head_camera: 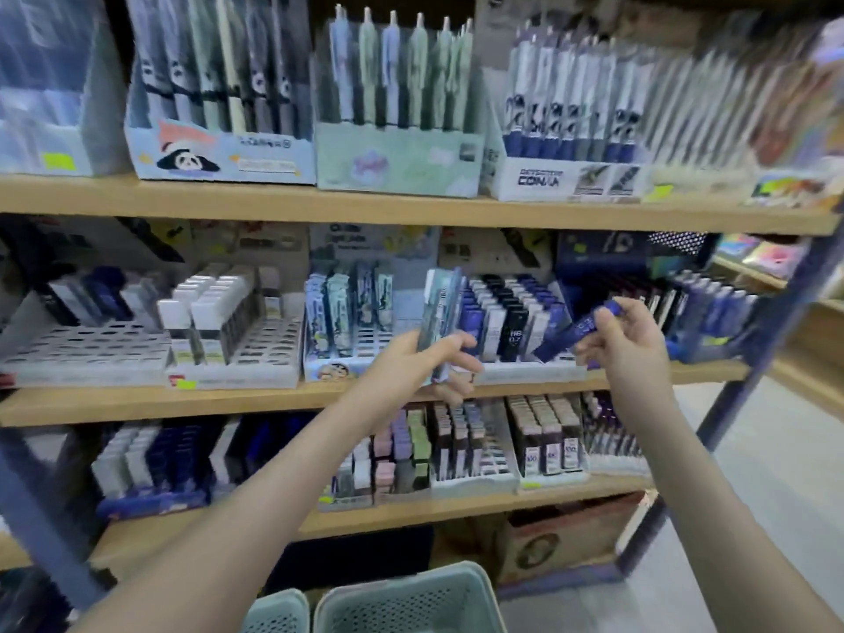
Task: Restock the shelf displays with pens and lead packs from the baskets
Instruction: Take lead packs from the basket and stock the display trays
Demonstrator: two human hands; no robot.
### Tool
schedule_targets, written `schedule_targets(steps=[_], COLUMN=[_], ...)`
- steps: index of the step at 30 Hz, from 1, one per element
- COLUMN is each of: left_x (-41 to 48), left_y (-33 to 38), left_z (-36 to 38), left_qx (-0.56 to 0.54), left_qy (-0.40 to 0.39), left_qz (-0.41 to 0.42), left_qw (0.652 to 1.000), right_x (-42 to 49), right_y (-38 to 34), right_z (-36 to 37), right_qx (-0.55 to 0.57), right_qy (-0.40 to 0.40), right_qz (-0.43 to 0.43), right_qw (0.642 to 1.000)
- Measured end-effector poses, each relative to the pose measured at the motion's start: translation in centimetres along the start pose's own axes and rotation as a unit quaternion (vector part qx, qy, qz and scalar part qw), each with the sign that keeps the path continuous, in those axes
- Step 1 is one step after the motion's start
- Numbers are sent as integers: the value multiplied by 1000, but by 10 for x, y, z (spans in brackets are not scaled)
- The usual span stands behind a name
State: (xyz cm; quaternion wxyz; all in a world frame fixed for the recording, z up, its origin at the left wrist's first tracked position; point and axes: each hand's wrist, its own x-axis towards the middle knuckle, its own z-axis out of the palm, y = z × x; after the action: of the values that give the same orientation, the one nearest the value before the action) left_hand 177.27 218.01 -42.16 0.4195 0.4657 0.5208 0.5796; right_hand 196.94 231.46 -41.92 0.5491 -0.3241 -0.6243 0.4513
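**Middle shelf: one lead pack in each hand, placement pending**

Grip state: the left hand point(424, 358) has its fingers curled round the lower part of the pale blue packs point(440, 312). These look like a thin stack of two or more, though blur prevents a count. They stand nearly upright above the fist. The right hand point(625, 344) pinches a dark blue pack point(575, 331) between thumb and fingertips. The pack is tilted, with its free end pointing down and away from the grip towards the left hand.

Location: just beyond the free end of the dark blue pack is a tray point(511, 312) of dark blue, black and white packs, standing upright in rows. Left of the left-hand grip, a pale blue display point(347, 308) holds packs of similar colour, with open slots behind them. Both sit on the middle shelf board point(228, 399). Two pale green perforated baskets point(411, 600) sit well below both grips, and their contents are not visible.

Procedure note (judgement):
- Right-hand pack probably belongs in the dark blue rows.
- Turn it upright before lowering, then find a free slot or the back of a matching row.
- Seat it without knocking over neighbouring packs.
- Keep the left-hand stack back from the tray while doing this.
- Then take the pale packs leftward to their matching display.

Appearance: the dark blue pack is slim, flat and rectangular with faint pale print, unreadable here. The pale packs are slim, with darker stripes along the edges.
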Motion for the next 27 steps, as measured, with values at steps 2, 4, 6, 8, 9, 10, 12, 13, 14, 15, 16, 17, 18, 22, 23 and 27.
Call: schedule_targets(steps=[2,4,6,8,9,10,12,13,14,15,16,17,18,22,23,27], left_x=[14,25,33,38,40,41,43,44,44,45,45,46,47,48,48,44], left_y=[-3,-7,-11,-15,-17,-19,-23,-25,-26,-27,-28,-28,-28,-30,-30,-32], left_z=[12,20,25,29,30,31,33,33,32,32,32,32,32,35,36,37], left_qx=[-6,-17,-36,-40,-36,-31,-32,-34,-35,-38,-42,-48,-53,-61,-64,-82], left_qy=[4,6,7,1,-3,-6,-8,-7,-6,-5,-7,-10,-13,-33,-38,-61], left_qz=[9,14,8,0,-2,-4,-8,-10,-11,-12,-12,-13,-14,-18,-18,-23], left_qw=[1000,1000,999,999,999,999,999,999,999,999,999,999,998,997,997,995], right_x=[16,30,39,45,47,49,52,54,56,58,59,59,59,51,48,43], right_y=[13,25,32,35,34,32,28,27,26,27,28,30,33,44,46,52], right_z=[-12,-16,-16,-15,-15,-15,-16,-16,-16,-17,-16,-16,-14,-6,-4,0], right_qx=[-39,-70,-102,-119,-128,-142,-173,-182,-188,-195,-207,-222,-237,-257,-255,-275], right_qy=[5,-2,-25,-55,-70,-85,-109,-116,-120,-123,-128,-137,-147,-147,-132,-73], right_qz=[-3,-8,-13,-19,-25,-31,-40,-43,-43,-42,-41,-43,-45,-64,-80,-134], right_qw=[999,998,994,991,989,986,978,976,974,972,969,965,959,953,955,949])
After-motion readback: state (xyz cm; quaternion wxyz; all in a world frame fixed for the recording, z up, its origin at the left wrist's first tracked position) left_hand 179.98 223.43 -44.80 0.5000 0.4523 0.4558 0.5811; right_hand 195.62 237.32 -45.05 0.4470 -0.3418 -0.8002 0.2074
